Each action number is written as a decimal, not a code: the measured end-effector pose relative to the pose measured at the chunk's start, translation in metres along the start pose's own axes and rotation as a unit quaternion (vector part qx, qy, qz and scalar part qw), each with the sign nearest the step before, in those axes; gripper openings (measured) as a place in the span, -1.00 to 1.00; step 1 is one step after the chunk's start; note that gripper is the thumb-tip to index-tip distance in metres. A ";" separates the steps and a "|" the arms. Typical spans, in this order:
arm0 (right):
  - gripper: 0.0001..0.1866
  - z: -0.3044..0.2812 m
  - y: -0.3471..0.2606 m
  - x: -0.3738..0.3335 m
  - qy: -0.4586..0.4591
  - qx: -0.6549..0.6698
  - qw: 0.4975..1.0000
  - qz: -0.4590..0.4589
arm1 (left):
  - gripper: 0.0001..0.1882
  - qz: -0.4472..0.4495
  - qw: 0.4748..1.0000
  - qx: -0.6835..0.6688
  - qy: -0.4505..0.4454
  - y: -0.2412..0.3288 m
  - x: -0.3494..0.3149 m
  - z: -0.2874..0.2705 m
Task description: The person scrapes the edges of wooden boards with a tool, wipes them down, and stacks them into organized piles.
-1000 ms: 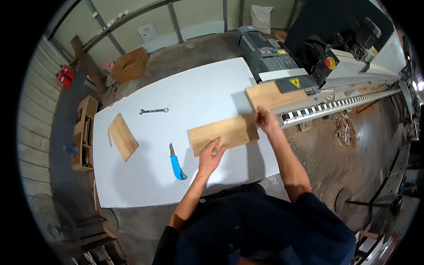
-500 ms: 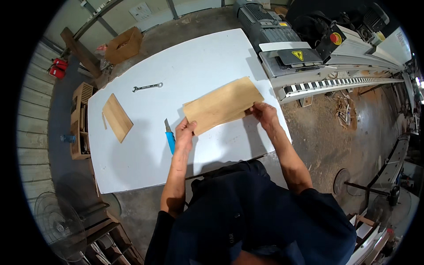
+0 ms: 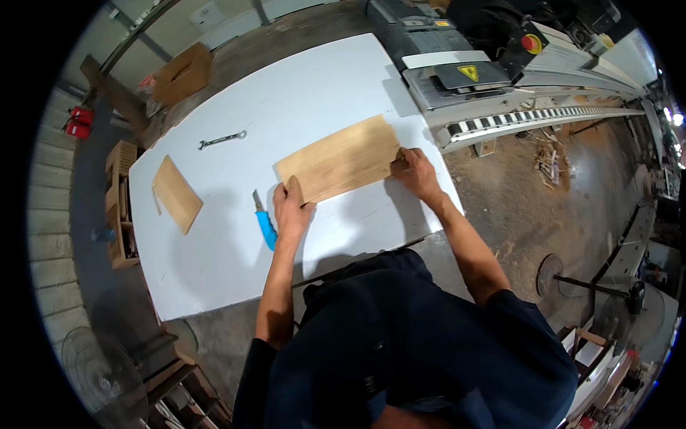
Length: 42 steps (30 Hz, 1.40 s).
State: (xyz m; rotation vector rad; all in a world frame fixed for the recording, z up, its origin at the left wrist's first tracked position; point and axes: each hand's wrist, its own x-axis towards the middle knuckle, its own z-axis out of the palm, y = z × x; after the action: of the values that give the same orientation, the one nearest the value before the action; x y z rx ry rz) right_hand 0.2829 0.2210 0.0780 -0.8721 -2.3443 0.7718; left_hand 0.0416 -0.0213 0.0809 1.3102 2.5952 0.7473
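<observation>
Stacked boards (image 3: 339, 154) near right edge of white table (image 3: 321, 86). Left hand (image 3: 291, 210) grips their near-left corner, right hand (image 3: 418, 175) the near-right. Knife (image 3: 266, 225) by left hand; wrench (image 3: 222, 140) toward far edge, smaller board (image 3: 178, 194) by left edge. Machine (image 3: 457, 71) past right edge, dusty floor (image 3: 514, 236) around, cardboard box (image 3: 182, 74) beyond far-left.

A workshop — large machine (image 3: 468, 75), wrench (image 3: 222, 140), wood scraps (image 3: 549, 166).

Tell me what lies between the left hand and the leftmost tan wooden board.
In the head view, a blue-handled metal knife lies there on the white table.
</observation>
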 end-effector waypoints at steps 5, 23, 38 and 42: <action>-0.77 0.001 -0.003 -0.011 0.054 -0.090 0.993 0.052 | -0.28 0.036 0.999 -0.018 0.030 0.001 -0.002 0.010; -0.77 -0.002 0.014 -0.008 -0.027 -0.081 0.995 0.059 | -0.12 -0.010 0.999 0.042 0.003 0.008 -0.005 0.011; -0.75 0.004 0.028 -0.017 -0.003 -0.091 0.996 0.003 | -0.15 0.010 0.999 0.040 0.014 -0.001 -0.003 0.013; -0.79 -0.011 0.022 -0.006 -0.067 -0.043 0.995 0.053 | -0.15 0.016 1.000 0.026 0.008 0.001 -0.005 0.007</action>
State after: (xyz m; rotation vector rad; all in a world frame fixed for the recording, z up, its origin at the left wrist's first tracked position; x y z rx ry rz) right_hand 0.3030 0.2344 0.0694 -1.0181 -2.4804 0.8000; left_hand 0.0476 -0.0222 0.0747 1.3676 2.6288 0.7028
